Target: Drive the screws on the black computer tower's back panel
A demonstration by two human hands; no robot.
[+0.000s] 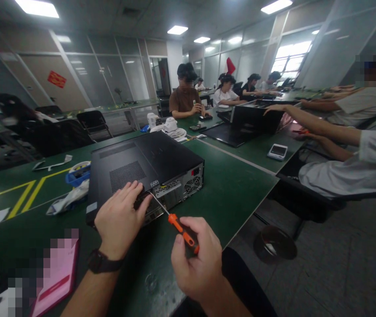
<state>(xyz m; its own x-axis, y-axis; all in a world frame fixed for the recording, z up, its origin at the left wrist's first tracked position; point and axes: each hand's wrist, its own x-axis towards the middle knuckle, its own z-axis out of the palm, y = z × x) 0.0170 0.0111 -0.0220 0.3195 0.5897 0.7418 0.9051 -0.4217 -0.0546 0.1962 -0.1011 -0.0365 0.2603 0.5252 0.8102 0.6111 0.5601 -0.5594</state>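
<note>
left hand (120, 220): palm down, fingers forward, thumb apart | right hand (200, 259): fingers curled in grip, thumb opposing | forearms (92, 288) angled inward

No text is readable: the red sign (57, 79) at 10 o'clock, markings on the pink item (63, 264) at 8 and the pale label (91, 207) at the computer case's (131, 149) 8 o'clock corner are blurred.

Contact btwn screwdriver (176, 223) tip & PC case (153, 154) too sm. to tell.
</note>
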